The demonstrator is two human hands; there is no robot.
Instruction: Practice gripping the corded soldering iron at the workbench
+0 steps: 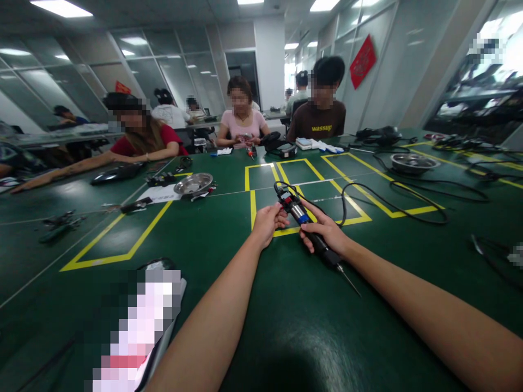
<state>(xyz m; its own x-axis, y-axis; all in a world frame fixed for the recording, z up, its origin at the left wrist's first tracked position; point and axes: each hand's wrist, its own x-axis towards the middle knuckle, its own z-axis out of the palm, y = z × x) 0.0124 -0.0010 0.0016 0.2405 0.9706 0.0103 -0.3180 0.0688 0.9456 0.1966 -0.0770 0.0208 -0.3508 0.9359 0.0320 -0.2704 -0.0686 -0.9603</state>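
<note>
My right hand (327, 233) is wrapped round the black body of an electric screwdriver (314, 238), which has a silver and blue band. Its thin metal bit points down toward me, to the lower right. At the other end, where the cord joins near a red part, the curled fingers of my left hand (267, 223) touch the tool. What lies between those fingertips is partly hidden. The black cord (362, 185) loops away to the right over the green table (294, 337).
Yellow tape outlines (131, 255) mark the table. Metal bowls (195, 184) (414, 162) stand left and right. A phone-like device (163, 326), blurred out, lies near my left forearm. Loose cables (469, 190) spread at right. Several people sit across the table, one with an arm stretched over it.
</note>
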